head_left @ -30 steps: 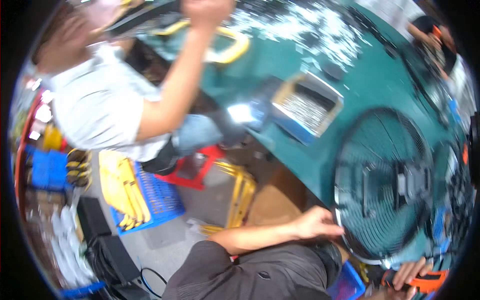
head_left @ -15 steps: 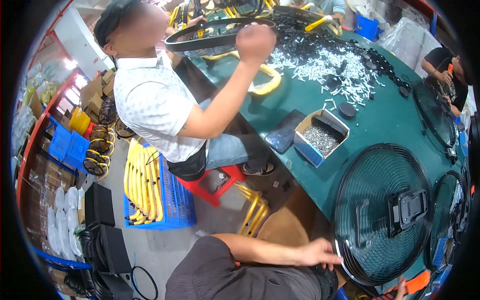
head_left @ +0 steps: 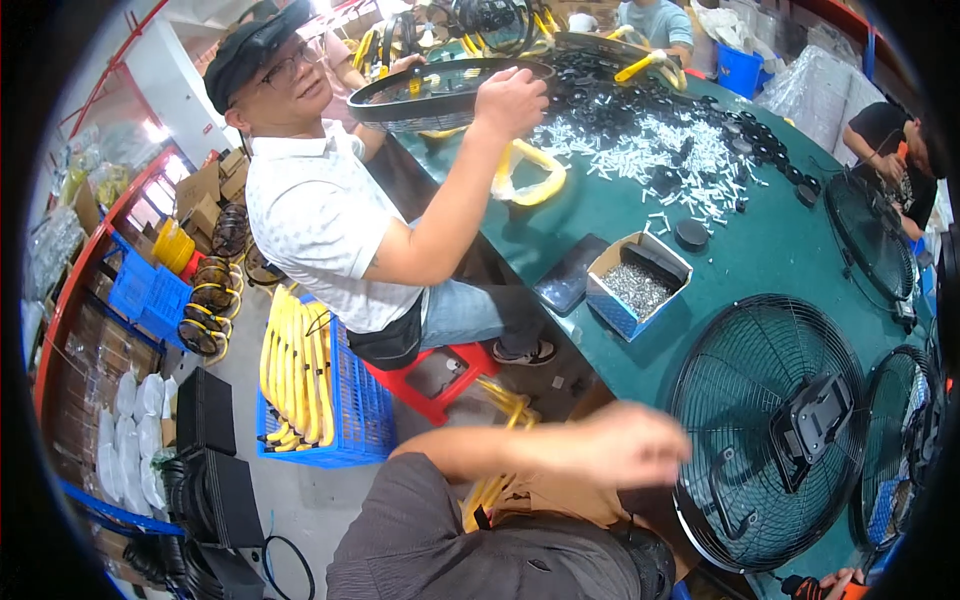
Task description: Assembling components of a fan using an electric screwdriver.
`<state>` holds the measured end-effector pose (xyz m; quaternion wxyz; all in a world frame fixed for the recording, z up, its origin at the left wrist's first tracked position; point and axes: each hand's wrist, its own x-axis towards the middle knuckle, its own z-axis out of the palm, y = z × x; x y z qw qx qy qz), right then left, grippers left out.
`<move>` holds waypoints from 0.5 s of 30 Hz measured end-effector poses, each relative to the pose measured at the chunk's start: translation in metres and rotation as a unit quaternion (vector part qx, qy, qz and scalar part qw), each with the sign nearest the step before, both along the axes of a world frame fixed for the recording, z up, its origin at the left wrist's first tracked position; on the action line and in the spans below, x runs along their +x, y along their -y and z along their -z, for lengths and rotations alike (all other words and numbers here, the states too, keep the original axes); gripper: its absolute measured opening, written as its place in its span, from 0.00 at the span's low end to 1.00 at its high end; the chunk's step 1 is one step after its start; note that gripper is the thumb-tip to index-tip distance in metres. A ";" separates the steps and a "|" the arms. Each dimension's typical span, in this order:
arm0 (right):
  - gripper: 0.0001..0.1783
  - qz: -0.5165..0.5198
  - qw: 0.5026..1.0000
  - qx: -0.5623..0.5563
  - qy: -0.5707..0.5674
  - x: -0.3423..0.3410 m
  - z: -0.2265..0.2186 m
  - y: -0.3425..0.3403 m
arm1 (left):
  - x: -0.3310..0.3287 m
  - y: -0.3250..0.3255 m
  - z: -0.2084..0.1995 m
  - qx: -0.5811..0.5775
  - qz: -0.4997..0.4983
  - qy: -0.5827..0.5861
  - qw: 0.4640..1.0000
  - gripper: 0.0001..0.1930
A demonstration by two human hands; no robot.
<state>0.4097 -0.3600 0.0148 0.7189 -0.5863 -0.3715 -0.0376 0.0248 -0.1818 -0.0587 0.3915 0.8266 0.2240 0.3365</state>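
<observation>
My left hand (head_left: 635, 447) hangs in the air just left of a round black fan (head_left: 745, 440), its fingers smeared by motion. The fan rests at the table's near edge, its wire guard facing up, with a black bracket (head_left: 812, 425) and a curved black handle (head_left: 728, 505) on it. At the lower right edge, my right hand (head_left: 845, 577) is wrapped round an orange and black power screwdriver (head_left: 803, 587), partly cut off by the picture's rim. Another black fan (head_left: 893, 440) stands to the right.
On the green table (head_left: 560, 230) are an open box of small screws (head_left: 637, 287), a dark flat tray (head_left: 572, 274) and a heap of white screw-like pieces (head_left: 665, 155). A co-worker (head_left: 330, 220) at left holds a black ring (head_left: 440, 95). A blue crate (head_left: 365, 400) holds yellow tubes.
My left hand has lifted off the fan's rim and moved up. The fan has turned slightly, shifting its bracket and handle. My right hand and screwdriver have moved lower and to the right.
</observation>
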 end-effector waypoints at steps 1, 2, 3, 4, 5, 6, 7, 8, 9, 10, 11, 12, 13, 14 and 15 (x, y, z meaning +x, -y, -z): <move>0.11 -0.004 1.000 0.005 0.007 -0.004 0.003 -0.001 | -0.013 -0.026 -0.016 0.090 -0.097 -0.007 0.991 0.12; 0.12 -0.006 1.000 0.012 0.014 -0.008 0.006 -0.001 | -0.022 -0.054 -0.031 0.197 -0.177 -0.011 0.964 0.10; 0.14 -0.028 0.999 0.017 0.021 -0.011 0.008 -0.002 | -0.031 -0.078 -0.044 0.239 -0.231 -0.072 0.940 0.10; 0.15 -0.026 0.999 0.012 0.035 -0.013 0.011 -0.002 | -0.039 -0.098 -0.053 0.279 -0.290 -0.123 0.907 0.10; 0.16 -0.023 0.998 0.006 0.050 -0.016 0.013 -0.002 | -0.044 -0.115 -0.059 0.262 -0.289 -0.250 0.886 0.10; 0.17 -0.020 0.998 0.000 0.066 -0.017 0.015 -0.001 | -0.046 -0.128 -0.063 0.237 -0.293 -0.371 0.849 0.09; 0.19 -0.043 0.996 0.017 0.075 -0.018 0.016 0.000 | -0.046 -0.138 -0.064 0.216 -0.264 -0.414 0.844 0.09; 0.19 -0.040 0.996 -0.002 0.079 -0.017 0.016 0.001 | -0.044 -0.146 -0.064 0.187 -0.238 -0.461 0.834 0.09; 0.19 -0.035 0.996 -0.018 0.083 -0.017 0.016 0.001 | -0.042 -0.153 -0.063 0.161 -0.210 -0.504 0.822 0.09; 0.19 -0.030 0.995 -0.032 0.087 -0.016 0.015 0.002 | -0.039 -0.157 -0.062 0.150 -0.206 -0.510 0.821 0.09; 0.18 -0.028 0.996 -0.025 0.082 -0.016 0.015 0.002 | -0.037 -0.162 -0.061 0.139 -0.198 -0.516 0.821 0.09; 0.18 -0.027 0.997 -0.018 0.076 -0.015 0.014 0.002 | -0.035 -0.165 -0.060 0.131 -0.194 -0.524 0.819 0.09; 0.17 -0.026 0.997 -0.010 0.071 -0.015 0.014 0.002 | -0.032 -0.168 -0.059 0.125 -0.194 -0.535 0.813 0.11; 0.18 -0.034 0.997 0.001 0.067 -0.015 0.014 0.002 | -0.030 -0.171 -0.058 0.126 -0.186 -0.538 0.812 0.11; 0.18 -0.043 0.997 0.009 0.063 -0.015 0.015 0.003 | -0.027 -0.173 -0.056 0.129 -0.186 -0.546 0.806 0.11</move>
